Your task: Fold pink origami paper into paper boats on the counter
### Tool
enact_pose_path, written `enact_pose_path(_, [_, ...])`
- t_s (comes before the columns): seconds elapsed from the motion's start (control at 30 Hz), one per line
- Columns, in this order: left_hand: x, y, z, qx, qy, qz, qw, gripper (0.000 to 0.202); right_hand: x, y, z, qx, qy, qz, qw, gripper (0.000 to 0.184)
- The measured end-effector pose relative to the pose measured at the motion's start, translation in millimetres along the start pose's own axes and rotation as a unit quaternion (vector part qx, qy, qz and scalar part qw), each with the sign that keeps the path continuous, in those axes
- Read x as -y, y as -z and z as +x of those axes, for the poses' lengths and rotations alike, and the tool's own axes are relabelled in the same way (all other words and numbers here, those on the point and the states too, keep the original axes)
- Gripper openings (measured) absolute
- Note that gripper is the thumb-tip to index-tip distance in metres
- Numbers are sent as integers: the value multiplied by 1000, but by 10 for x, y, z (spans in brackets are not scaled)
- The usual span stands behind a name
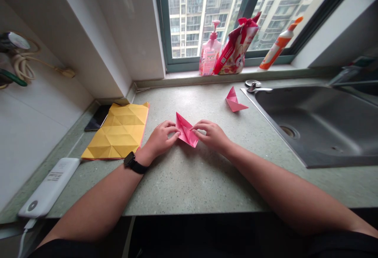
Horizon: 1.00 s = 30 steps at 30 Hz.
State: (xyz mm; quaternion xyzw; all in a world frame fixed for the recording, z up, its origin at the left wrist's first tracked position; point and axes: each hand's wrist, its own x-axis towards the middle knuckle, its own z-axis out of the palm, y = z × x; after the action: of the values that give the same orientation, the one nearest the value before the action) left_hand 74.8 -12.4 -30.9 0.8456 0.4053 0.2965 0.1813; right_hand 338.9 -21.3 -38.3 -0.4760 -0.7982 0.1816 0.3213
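Observation:
A pink folded paper boat (186,130) rests on the speckled countertop between my hands, its pointed ends at upper left and lower right. On its left side, my left hand (164,136) pinches the paper edge between thumb and fingers. From the right, my right hand (210,132) grips the opposite edge in the same way, with fingertips at the boat's inner fold. A second pink paper boat (235,101) sits apart, farther back and to the right, near the sink. Creased yellow paper (121,130) lies left of my left hand, with a pink-red layer showing under its edge.
A steel sink (325,122) is set into the counter (177,187) on the right. A white power bank (50,187) with a cable lies at left, and a dark flat device (97,118) is partly under the yellow paper. A pump bottle (209,55), red bag (238,49) and orange-white bottle (277,47) line the windowsill.

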Motion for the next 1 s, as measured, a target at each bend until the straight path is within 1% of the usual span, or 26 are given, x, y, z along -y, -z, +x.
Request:
enact_pose_path(0.1, [5,1,-2,16,0,28,999,19,-73,-23,-11,-12,-6,-41,999,22])
enact_pose_path(0.2, [7,3,-13,21,-7,49,999,19,-146,-42,-15,1,-19,-65,998,26])
enact_pose_path(0.33, [18,1,-23,23,-17,54,998,19,-196,-44,-4,13,-14,-59,998,36])
enact_pose_path(0.43, [17,1,-20,20,-19,46,999,20,-188,-29,0,14,-12,-43,999,49])
enact_pose_path(0.5, [4,2,-16,21,-20,33,999,21,-164,-17,-8,18,-4,-38,999,53])
enact_pose_path(0.6, [-25,4,-12,27,-29,12,999,21,-110,-14,-35,35,18,-52,998,45])
enact_pose_path(0.73, [-45,3,-20,25,-32,3,999,20,-61,-41,-70,78,44,-75,993,33])
enact_pose_path(0.87, [-49,5,-32,8,-25,-10,1000,22,-70,-59,-77,97,49,-82,991,29])
enact_pose_path(1.0, [-44,11,-28,21,-29,-22,999,27,-76,-53,-72,105,49,-85,990,29])
